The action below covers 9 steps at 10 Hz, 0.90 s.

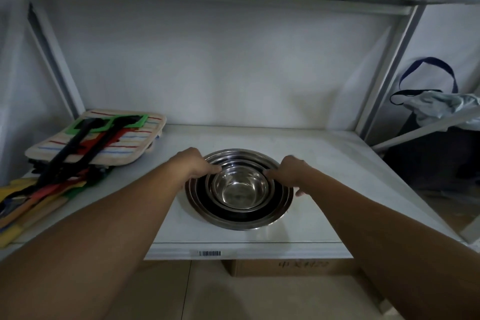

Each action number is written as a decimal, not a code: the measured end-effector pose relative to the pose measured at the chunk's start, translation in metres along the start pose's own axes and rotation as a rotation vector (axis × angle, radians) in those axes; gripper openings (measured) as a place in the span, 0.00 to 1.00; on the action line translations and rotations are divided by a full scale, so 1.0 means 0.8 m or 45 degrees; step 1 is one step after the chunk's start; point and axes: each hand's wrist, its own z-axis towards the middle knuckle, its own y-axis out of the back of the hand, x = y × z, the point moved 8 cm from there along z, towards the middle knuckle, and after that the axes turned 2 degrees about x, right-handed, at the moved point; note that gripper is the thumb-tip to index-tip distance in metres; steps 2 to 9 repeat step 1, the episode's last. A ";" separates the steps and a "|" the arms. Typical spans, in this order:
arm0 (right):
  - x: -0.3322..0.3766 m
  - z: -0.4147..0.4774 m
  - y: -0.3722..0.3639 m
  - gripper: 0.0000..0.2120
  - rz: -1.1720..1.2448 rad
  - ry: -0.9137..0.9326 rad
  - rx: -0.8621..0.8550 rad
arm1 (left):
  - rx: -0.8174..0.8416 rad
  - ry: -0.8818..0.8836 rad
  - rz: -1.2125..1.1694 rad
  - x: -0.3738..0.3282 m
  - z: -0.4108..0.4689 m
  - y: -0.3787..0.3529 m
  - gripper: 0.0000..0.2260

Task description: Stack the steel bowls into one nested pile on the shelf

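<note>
- Head view: a white shelf (324,163) against a pale wall, with pot holders (104,138) at the frame's left.
- Nested steel bowls (239,188) sit mid-frame on the shelf.
- Left hand (193,163) and right hand (291,170) grip opposite rims, fingers curled over them.

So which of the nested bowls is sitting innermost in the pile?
The smallest steel bowl, at the centre of the pile: its bare shiny bottom shows, while every larger bowl shows only as a ring around it.
</note>
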 end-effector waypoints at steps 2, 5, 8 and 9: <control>0.011 -0.037 0.045 0.35 0.018 0.206 -0.315 | -0.268 -0.091 0.011 -0.008 -0.036 0.035 0.40; 0.011 -0.037 0.045 0.35 0.018 0.206 -0.315 | -0.268 -0.091 0.011 -0.008 -0.036 0.035 0.40; 0.011 -0.037 0.045 0.35 0.018 0.206 -0.315 | -0.268 -0.091 0.011 -0.008 -0.036 0.035 0.40; 0.011 -0.037 0.045 0.35 0.018 0.206 -0.315 | -0.268 -0.091 0.011 -0.008 -0.036 0.035 0.40</control>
